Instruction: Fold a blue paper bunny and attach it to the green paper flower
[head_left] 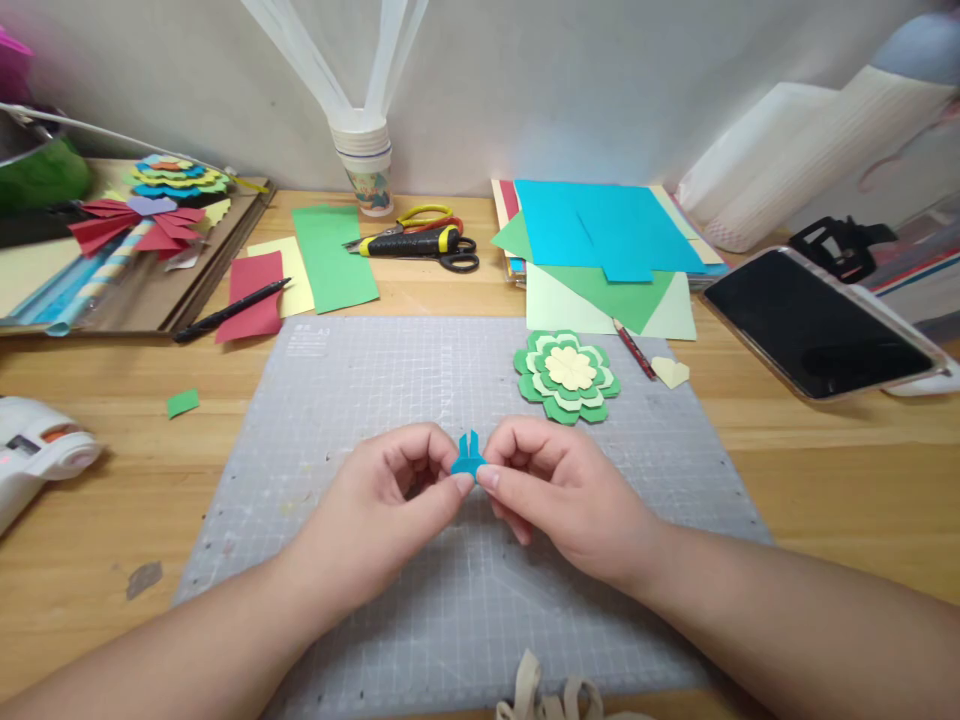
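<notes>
A small folded piece of blue paper (469, 455) is pinched between both hands above the grey cutting mat (390, 370). My left hand (390, 495) grips its left side with thumb and forefinger. My right hand (555, 490) pinches its right side, fingers curled. Two little points of the paper stick up between the fingertips. Just beyond my right hand a layered green and cream paper flower (568, 376) lies on the mat.
Sheets of blue and green paper (600, 250) lie at the back right, with a pencil (634, 350) and a cream paper heart (670, 372). Scissors (420, 240), green and red paper strips, a pen, a glue gun (37, 455) at left, a phone (814, 325) at right.
</notes>
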